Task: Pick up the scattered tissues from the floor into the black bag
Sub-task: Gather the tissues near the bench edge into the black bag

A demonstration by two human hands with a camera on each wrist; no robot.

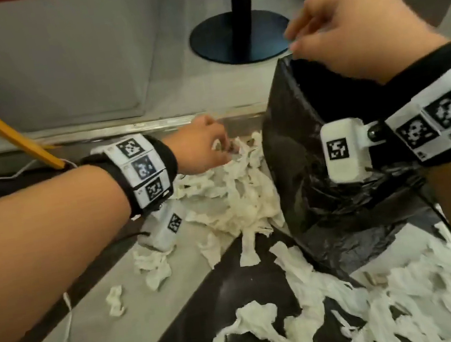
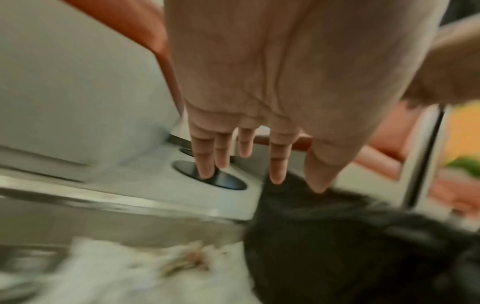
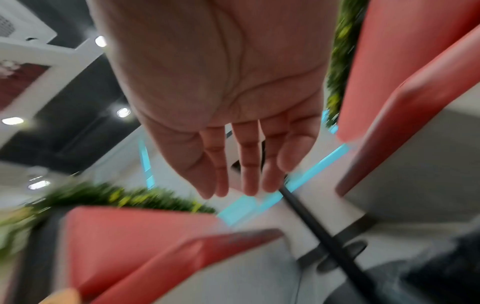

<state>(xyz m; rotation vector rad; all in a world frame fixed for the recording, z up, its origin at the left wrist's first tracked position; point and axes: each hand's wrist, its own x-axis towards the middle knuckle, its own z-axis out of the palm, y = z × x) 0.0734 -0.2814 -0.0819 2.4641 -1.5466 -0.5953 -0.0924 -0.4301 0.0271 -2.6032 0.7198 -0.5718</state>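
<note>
Nearest the head camera, the left forearm reaches forward and to the right, and the left hand [image 1: 203, 147] at its end hangs low over the far edge of the tissue heap [image 1: 231, 196]. In the head view the fingertips seem to be down among the top strips; the left wrist view shows the fingers [image 2: 278, 162] long and nearly straight, spread a little, with nothing held between them, so I read this hand as unclenched and about to gather rather than already gripping. Directly to its right, just beside the heap, stands the black bag [image 1: 321, 174], its mouth held up by the right hand [image 1: 355, 28], whose thumb and fingertips appear to pinch the top rim; the right wrist view is blurred and shows only relaxed-looking fingers, so the pinch is judged from the head view alone. What the coming move turns on: the heap lies under and slightly nearer than the left fingers, and the bag's opening lies to the right of it and higher, so a grabbed bunch must travel up and rightward over the rim. Further tissue strips [image 1: 311, 304] trail toward the camera across the dark floor panel [image 1: 182, 323], and small loose scraps [image 1: 115, 301] lie on the grey floor [image 1: 97, 336] under the left forearm, all nearer the left hand than the right.
</note>
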